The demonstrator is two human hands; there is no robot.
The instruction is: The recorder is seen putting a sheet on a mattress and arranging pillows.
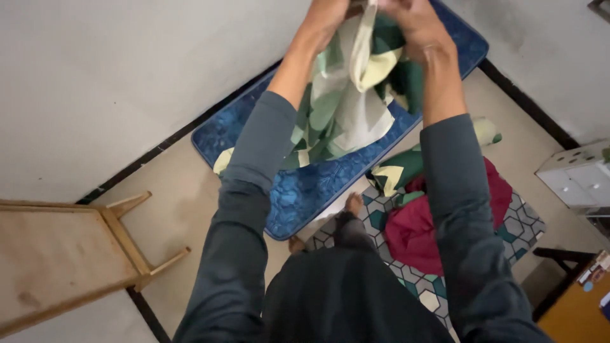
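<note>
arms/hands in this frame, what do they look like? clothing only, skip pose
Both arms wear long dark slate-grey sleeves of soft, plain fabric, with no print or markings visible. The cuffs are pushed up, so the forearms are bare from about mid-forearm. The left hand and right hand are bare: no gloves, and no watch or rings visible, though the fingers run partly out of the frame.

Fingertips of both raised hands cut off by the top edge, above the blue patterned mattress point(305, 190). Green-and-cream patterned cloth point(349, 101) hiding mattress middle. Wooden table point(51, 260) left of mattress, cropped.
</note>
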